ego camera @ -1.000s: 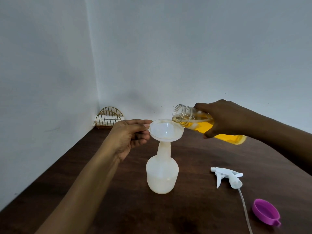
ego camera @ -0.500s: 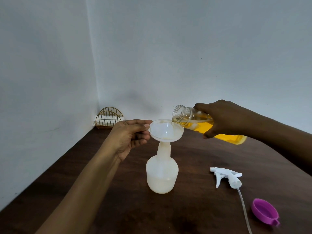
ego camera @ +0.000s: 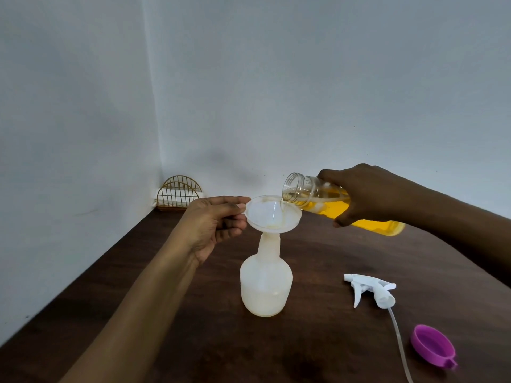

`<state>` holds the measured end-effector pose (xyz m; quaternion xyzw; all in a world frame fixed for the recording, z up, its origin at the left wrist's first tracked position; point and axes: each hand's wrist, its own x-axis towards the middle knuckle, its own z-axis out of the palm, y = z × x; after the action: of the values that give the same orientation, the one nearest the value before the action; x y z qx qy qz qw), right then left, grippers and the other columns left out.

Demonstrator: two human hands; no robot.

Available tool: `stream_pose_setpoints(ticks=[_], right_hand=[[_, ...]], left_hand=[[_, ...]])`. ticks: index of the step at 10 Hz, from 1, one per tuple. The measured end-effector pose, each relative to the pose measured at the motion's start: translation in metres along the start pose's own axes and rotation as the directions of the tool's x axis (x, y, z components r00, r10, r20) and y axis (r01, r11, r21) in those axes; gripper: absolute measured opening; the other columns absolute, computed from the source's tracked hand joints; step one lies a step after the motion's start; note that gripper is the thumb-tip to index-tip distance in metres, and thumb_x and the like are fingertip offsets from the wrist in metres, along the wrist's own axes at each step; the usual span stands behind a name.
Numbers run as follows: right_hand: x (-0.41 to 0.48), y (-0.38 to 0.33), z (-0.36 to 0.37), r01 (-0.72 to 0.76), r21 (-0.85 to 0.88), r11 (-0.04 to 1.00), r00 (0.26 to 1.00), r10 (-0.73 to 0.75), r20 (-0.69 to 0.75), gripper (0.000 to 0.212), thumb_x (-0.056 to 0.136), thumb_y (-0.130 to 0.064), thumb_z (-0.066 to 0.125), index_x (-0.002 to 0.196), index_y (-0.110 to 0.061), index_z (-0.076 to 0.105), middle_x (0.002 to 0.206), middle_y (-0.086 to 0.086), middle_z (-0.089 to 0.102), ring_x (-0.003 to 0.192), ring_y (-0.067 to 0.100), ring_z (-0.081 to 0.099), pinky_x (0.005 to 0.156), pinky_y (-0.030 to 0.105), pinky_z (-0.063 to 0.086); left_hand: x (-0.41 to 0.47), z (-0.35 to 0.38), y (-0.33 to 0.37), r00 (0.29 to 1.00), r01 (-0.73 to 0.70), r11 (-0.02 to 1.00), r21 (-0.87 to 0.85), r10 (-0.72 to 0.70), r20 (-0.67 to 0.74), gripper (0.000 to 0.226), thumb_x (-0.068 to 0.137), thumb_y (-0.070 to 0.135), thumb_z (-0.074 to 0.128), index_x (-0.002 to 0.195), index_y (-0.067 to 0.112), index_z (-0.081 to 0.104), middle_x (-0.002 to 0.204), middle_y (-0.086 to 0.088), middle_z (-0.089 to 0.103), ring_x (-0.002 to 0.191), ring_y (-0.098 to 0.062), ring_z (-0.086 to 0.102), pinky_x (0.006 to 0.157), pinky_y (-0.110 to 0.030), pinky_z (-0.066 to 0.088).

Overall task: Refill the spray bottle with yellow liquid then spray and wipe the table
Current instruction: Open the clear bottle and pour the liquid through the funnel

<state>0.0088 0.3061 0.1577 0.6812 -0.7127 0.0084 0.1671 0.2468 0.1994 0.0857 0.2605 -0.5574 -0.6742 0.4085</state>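
A white translucent spray bottle (ego camera: 266, 283) stands upright on the dark wooden table (ego camera: 318, 341) with a little pale liquid at its bottom. A clear funnel (ego camera: 272, 215) sits in its neck. My left hand (ego camera: 213, 222) pinches the funnel's rim on the left side. My right hand (ego camera: 370, 193) grips a clear bottle of yellow liquid (ego camera: 367, 217), tilted nearly flat with its open mouth over the funnel. A thin stream runs from the mouth into the funnel.
The white trigger sprayer head (ego camera: 372, 290) with its dip tube lies on the table to the right of the bottle. A purple cap (ego camera: 432, 345) lies open side up near the right front. A gold wire holder (ego camera: 179, 193) stands in the back corner.
The yellow bottle has tipped slightly further and liquid now runs into the funnel. Both hands stay in the same places.
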Motion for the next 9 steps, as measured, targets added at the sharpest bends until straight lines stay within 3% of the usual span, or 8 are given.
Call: stream_pose_setpoints(ticks=[5,9], right_hand=[[-0.0028,0.0003,0.0029,0.006,-0.001,1.0,1.0,-0.006,-0.003,0.073,0.062,-0.043,0.08,0.123,-0.031,0.042,0.068,-0.018,0.037,0.077,0.014,0.039,0.058,0.029,0.028],[-0.0015,-0.001,0.0005,0.006,-0.009,1.0,1.0,-0.006,0.004,0.075,0.062,-0.045,0.079,0.126,-0.031,0.041,0.074,-0.016,0.04,0.078,0.014,0.039,0.059,0.029,0.029]], left_hand=[[0.0006,0.0006,-0.0003,1.0,-0.019,0.999,0.037,0.02,-0.019,0.012,0.083,0.001,0.062,0.091,0.004,0.071,0.052,-0.002,0.064,0.043,-0.007,0.06,0.042,-0.016,0.05],[0.0012,-0.0014,-0.0021,1.0,0.004,1.0,-0.002,-0.004,-0.014,0.011,0.082,0.002,0.063,0.087,0.007,0.072,0.053,-0.003,0.065,0.043,-0.007,0.061,0.042,-0.016,0.05]])
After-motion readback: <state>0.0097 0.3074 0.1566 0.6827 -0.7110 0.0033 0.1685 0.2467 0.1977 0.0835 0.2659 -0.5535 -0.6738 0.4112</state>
